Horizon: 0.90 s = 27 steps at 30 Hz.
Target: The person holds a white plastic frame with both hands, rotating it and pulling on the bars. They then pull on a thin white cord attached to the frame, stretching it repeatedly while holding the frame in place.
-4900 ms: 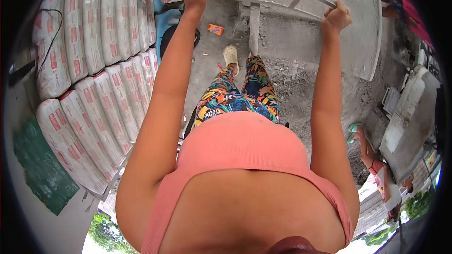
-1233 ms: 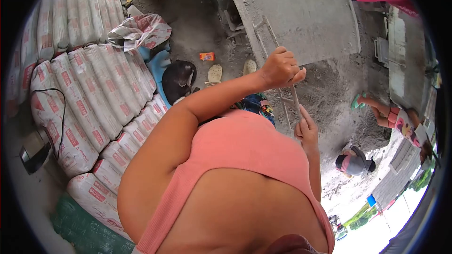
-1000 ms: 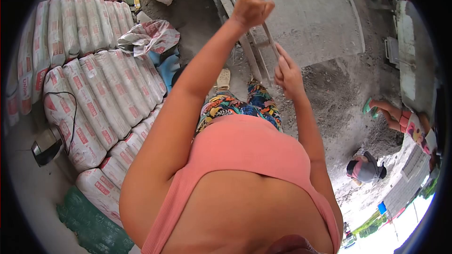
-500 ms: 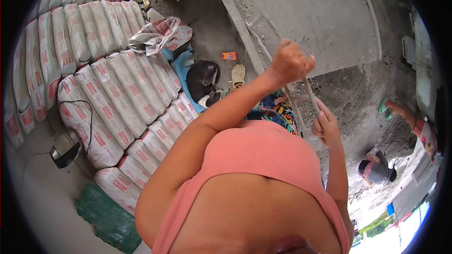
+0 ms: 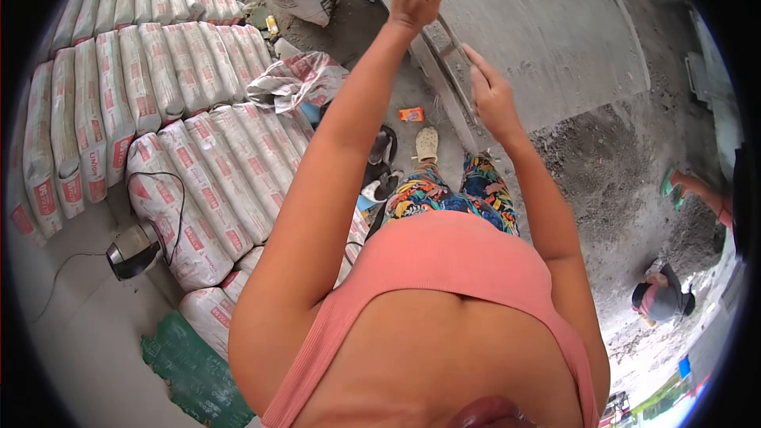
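My left hand [image 5: 416, 0] is closed in a fist at the upper middle, over the edge of a wide grey sheet [image 5: 555, 32]. A long, narrow, dusty bar [image 5: 449, 36] runs from the left hand toward my right hand [image 5: 493, 99]. The right hand's fingers are curled at the bar's near end, the index finger stretched along it. Both arms reach forward over the sheet's left edge. Much of the bar is hidden by the hands, and its kind cannot be made out.
Stacked cement bags [image 5: 214, 182] fill the left side, with a crumpled empty bag [image 5: 297, 79] on top. A black-and-white animal [image 5: 380, 166] lies near my shoe [image 5: 426, 144]. Loose grey sand [image 5: 587, 158] spreads to the right, where another person [image 5: 662, 293] is low down.
Both hands have moved forward, away from my body, taking the bar with them over the sheet's edge. My arms are straighter, and my trousers show more.
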Each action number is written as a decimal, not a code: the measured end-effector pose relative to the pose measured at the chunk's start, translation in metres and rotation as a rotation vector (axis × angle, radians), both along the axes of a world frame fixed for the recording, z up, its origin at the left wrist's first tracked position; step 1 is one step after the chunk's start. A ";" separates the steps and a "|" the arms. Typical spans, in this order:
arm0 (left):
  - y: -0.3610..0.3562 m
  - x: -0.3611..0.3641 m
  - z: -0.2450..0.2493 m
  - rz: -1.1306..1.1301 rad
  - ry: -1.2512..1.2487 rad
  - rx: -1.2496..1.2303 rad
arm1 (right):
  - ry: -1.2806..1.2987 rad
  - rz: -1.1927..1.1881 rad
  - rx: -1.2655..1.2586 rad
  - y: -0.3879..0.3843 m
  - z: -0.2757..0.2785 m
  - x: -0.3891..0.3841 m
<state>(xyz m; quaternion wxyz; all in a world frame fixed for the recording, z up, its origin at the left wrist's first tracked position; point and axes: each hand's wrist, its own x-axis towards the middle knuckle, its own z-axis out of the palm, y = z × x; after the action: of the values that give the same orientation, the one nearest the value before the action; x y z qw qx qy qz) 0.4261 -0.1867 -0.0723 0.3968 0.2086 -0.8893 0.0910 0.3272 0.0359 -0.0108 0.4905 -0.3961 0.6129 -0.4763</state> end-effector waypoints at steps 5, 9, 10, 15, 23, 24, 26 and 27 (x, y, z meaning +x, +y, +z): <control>0.107 -0.024 0.016 -0.158 0.155 0.379 | -0.176 0.015 0.306 0.093 0.023 -0.023; 0.133 -0.016 0.030 -0.191 0.217 0.483 | -0.055 0.106 0.323 0.107 0.029 -0.018; 0.126 -0.012 0.033 -0.168 0.202 0.410 | 0.027 0.163 0.326 0.103 0.030 -0.017; 0.089 0.009 0.028 -0.159 0.219 0.343 | 0.225 0.175 0.148 0.060 0.016 0.008; 0.072 -0.037 0.007 -0.165 0.190 0.336 | 0.486 0.000 0.133 0.043 -0.015 -0.025; 0.071 -0.045 0.007 -0.174 0.191 0.336 | 0.467 0.017 0.150 0.042 -0.016 -0.033; 0.073 -0.058 0.006 -0.172 0.238 0.334 | 0.451 0.049 0.171 0.045 -0.017 -0.048; 0.073 -0.071 0.004 -0.191 0.217 0.284 | 0.463 0.017 0.158 0.049 -0.018 -0.056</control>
<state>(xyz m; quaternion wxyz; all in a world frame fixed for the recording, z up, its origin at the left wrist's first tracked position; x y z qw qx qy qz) 0.3553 -0.1141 -0.0682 0.4637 0.1857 -0.8609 -0.0964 0.2708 0.0846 -0.0284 0.3703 -0.4605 0.7408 -0.3193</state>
